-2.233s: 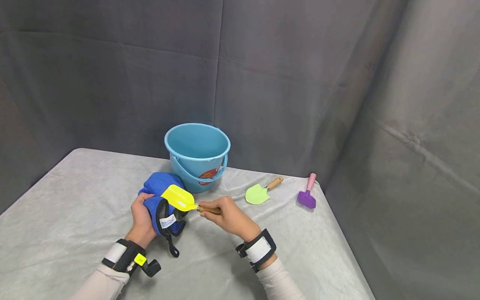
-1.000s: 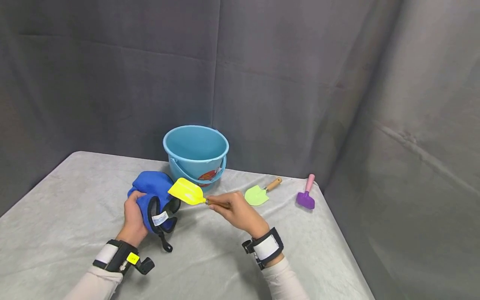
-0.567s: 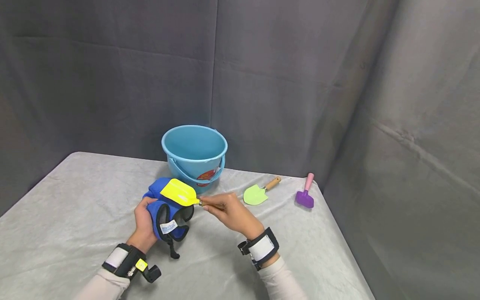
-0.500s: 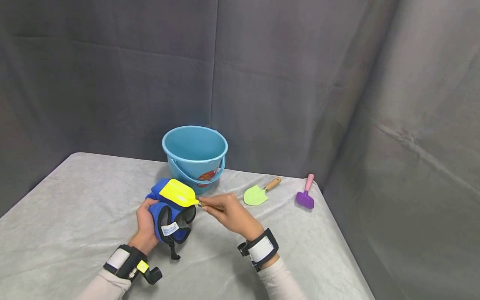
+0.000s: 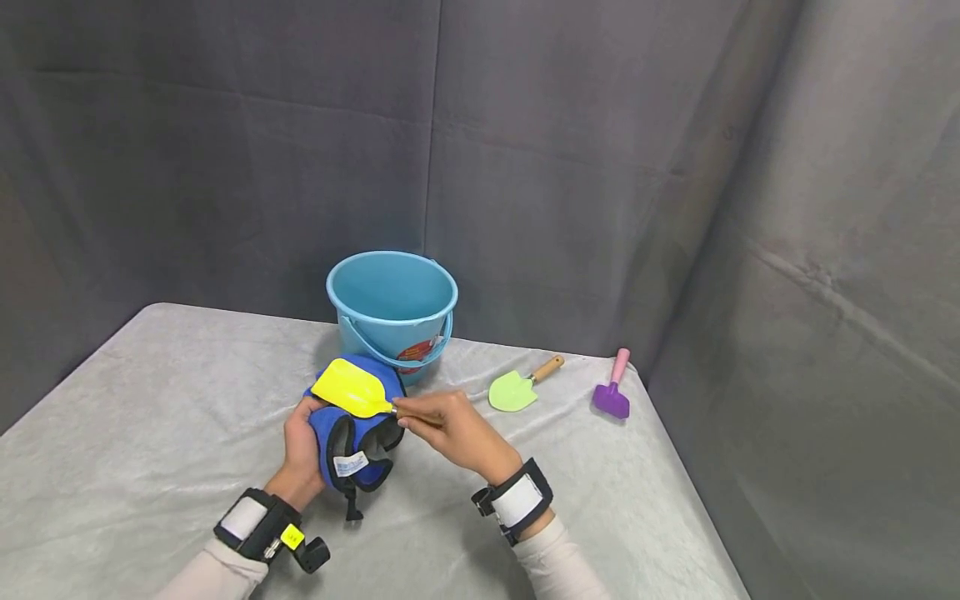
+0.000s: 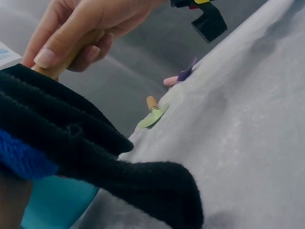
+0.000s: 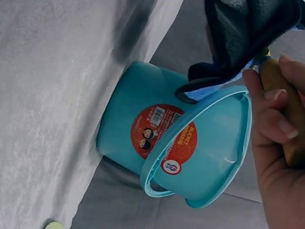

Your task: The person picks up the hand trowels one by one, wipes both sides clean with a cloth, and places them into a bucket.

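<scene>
My left hand (image 5: 302, 448) holds a bunched blue cloth (image 5: 330, 427) with black edging, a white tag and a dangling black loop. My right hand (image 5: 459, 435) grips the wooden handle of a small yellow shovel (image 5: 351, 388). The shovel's blade lies over the cloth in the head view; whether they touch I cannot tell. In the right wrist view, the fingers curl round the wooden handle (image 7: 281, 105), and the cloth's dark underside (image 7: 248, 38) hangs beside it. The cloth hides part of my left hand.
Behind the cloth stands a light blue bucket (image 5: 393, 283) with its handle down. A green trowel (image 5: 513, 391) with a wooden handle lies to the right. Further right is a purple shovel (image 5: 612, 401) with a pink handle. Grey curtains (image 5: 225, 167) hang behind the table (image 5: 187, 375).
After shifting left and back, my left hand has moved right with the cloth. The yellow shovel has swung from beside the cloth to over it, and its blade has slid a little left.
</scene>
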A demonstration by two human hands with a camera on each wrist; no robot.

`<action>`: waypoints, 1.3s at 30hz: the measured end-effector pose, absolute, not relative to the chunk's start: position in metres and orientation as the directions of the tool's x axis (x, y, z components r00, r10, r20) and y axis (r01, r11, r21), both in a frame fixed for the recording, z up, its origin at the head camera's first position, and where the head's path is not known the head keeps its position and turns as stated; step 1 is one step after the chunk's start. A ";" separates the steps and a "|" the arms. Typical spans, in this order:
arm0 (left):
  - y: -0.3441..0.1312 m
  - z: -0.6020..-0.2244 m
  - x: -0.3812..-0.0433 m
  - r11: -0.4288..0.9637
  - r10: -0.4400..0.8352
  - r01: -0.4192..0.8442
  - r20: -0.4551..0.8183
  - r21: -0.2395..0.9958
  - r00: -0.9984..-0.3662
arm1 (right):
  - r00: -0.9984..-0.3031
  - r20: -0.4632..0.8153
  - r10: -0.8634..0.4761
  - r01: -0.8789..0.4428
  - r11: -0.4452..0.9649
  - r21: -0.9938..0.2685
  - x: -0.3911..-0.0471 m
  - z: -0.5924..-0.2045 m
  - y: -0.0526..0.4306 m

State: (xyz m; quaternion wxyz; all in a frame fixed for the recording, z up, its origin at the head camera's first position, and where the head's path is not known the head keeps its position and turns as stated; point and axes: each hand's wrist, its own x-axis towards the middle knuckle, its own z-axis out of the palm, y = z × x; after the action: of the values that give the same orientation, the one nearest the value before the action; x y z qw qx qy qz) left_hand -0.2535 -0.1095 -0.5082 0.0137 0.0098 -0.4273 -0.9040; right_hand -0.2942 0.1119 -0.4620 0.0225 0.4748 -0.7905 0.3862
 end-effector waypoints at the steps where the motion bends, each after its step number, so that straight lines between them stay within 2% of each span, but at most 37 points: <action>1: -0.110 -0.507 -0.253 -0.638 -0.027 0.023 0.007 0.770 -1.000 | -0.549 0.399 -0.735 -0.764 0.246 -0.597 -0.294 -0.462 0.112; 15: -0.117 -0.506 -0.255 -0.709 -0.039 0.004 -0.033 0.705 -0.999 | -0.587 0.327 -0.740 -0.703 0.266 -0.660 -0.292 -0.467 0.111; 29: -0.128 -0.502 -0.258 -0.711 -0.073 -0.062 -0.162 0.700 -0.984 | -0.614 0.246 -0.750 -0.659 0.316 -0.682 -0.297 -0.467 0.117; 35: -0.135 -0.502 -0.261 -0.703 -0.091 -0.025 -0.125 0.711 -0.988 | -0.619 0.251 -0.744 -0.663 0.323 -0.676 -0.298 -0.467 0.119; 39: -0.138 -0.501 -0.265 -0.693 -0.182 0.020 -0.148 0.720 -0.972 | -0.621 0.256 -0.741 -0.669 0.331 -0.665 -0.298 -0.466 0.120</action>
State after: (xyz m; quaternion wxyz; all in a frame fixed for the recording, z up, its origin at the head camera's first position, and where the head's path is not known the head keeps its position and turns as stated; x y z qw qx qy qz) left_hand -0.2647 -0.1385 -0.5012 0.0552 0.1043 -0.3877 -0.9142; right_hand -0.2980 0.1204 -0.4660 -0.0469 0.4330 -0.8145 0.3834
